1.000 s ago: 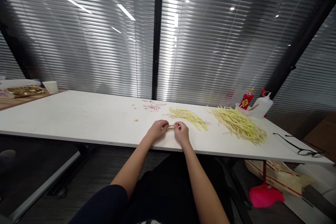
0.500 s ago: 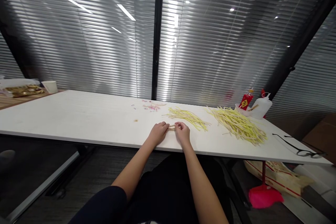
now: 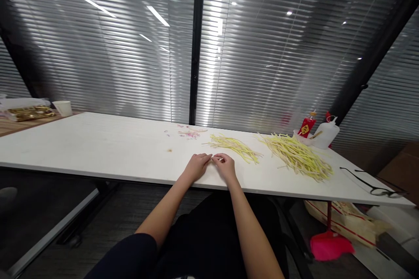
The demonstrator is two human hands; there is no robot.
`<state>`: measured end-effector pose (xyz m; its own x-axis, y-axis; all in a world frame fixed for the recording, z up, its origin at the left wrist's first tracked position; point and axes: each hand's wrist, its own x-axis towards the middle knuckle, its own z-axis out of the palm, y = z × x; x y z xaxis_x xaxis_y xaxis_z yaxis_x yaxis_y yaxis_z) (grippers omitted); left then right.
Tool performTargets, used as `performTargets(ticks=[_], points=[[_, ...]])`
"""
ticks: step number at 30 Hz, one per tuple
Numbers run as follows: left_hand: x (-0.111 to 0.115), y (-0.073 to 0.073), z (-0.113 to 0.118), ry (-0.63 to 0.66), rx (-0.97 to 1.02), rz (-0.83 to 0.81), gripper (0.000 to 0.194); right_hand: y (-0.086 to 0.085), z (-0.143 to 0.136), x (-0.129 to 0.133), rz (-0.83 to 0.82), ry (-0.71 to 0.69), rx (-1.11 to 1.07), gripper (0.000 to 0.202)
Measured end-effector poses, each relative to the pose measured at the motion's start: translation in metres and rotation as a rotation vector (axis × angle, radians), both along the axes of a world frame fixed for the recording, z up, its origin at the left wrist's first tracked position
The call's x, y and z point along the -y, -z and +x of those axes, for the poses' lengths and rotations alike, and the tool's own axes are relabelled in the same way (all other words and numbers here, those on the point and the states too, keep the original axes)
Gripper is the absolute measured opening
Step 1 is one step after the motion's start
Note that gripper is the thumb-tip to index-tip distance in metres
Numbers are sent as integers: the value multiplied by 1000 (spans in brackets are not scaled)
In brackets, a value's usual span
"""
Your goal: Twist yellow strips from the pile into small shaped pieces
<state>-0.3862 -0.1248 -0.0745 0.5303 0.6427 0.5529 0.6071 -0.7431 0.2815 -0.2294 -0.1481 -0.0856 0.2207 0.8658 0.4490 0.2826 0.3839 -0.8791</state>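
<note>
My left hand point(image 3: 198, 165) rests near the front edge of the white table point(image 3: 108, 152), thumb and fingers pinched together. Almost touching it, my right hand point(image 3: 225, 167) is closed in a pinch too. Between the fingertips is a pale thin strand, now mostly hidden by the fingers. Just beyond my right hand lies a small bunch of long yellowish strands point(image 3: 234, 144). A larger heap of the same strands point(image 3: 296, 154) spreads farther right. Small pink bits point(image 3: 191, 134) are scattered behind my left hand, with a pale strand among them.
At the back right stand a red bottle point(image 3: 307, 126) and a white squeeze bottle point(image 3: 326, 134). Eyeglasses point(image 3: 379, 190) lie at the right edge. A paper cup point(image 3: 63, 108) and a gold packet point(image 3: 29, 113) are at the far left. Blinds point(image 3: 137, 61) rise behind the table.
My right hand has moved slightly left, bringing its fingertips up to my left hand's. The pale strand that showed between them is now mostly covered. The heaps have not moved.
</note>
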Motion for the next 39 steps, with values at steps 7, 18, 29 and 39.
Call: performTargets(ticks=[7, 18, 29, 39], points=[[1, 0, -2, 67, 160, -69, 32, 3, -1, 0, 45, 45, 137, 25], [1, 2, 4, 8, 143, -24, 21, 5, -1, -3, 14, 122, 162, 21], [6, 2, 5, -96, 3, 44, 19, 2, -2, -2, 16, 126, 157, 16], [13, -5, 5, -163, -35, 66, 21, -4, -2, 3, 68, 78, 190, 16]])
